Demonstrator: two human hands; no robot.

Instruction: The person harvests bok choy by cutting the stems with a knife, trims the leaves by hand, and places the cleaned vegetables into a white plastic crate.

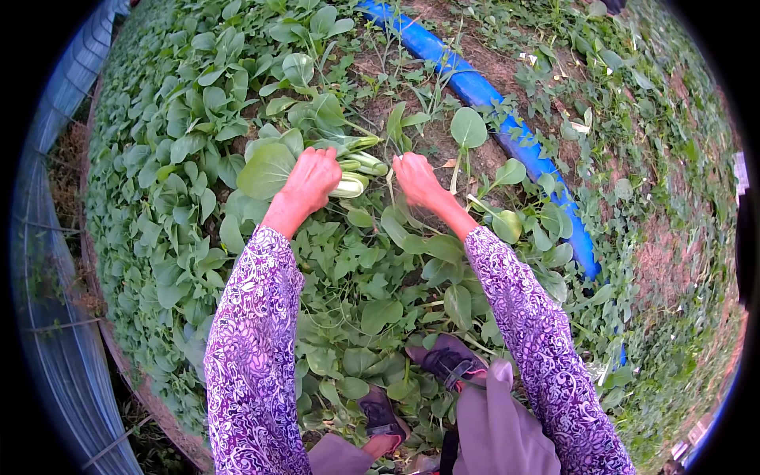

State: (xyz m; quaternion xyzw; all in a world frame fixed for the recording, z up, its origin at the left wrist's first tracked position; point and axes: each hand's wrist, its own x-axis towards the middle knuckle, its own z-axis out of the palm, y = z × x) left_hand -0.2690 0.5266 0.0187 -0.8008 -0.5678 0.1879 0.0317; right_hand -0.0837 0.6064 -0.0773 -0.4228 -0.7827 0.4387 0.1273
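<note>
My left hand (313, 178) is closed around a bunch of leafy greens that look like bok choy (350, 185). Their pale, thick stem ends point right, and the broad leaves spread out to the left of my fist. My right hand (418, 181) is curled just to the right of those stem ends, with a small gap between. Something thin and pale shows at its fingertips, too small to identify. Below that hand, a long-stemmed leaf (395, 228) leans among the low plants. A single upright leafy plant (468, 128) grows to the right of my right hand.
Dense rows of leafy greens (184, 130) fill the left side. A blue hose or pipe (475, 89) runs diagonally along the bed on the right. My shoes (448, 359) stand among low vines. Blue translucent sheeting (53, 237) edges the far left.
</note>
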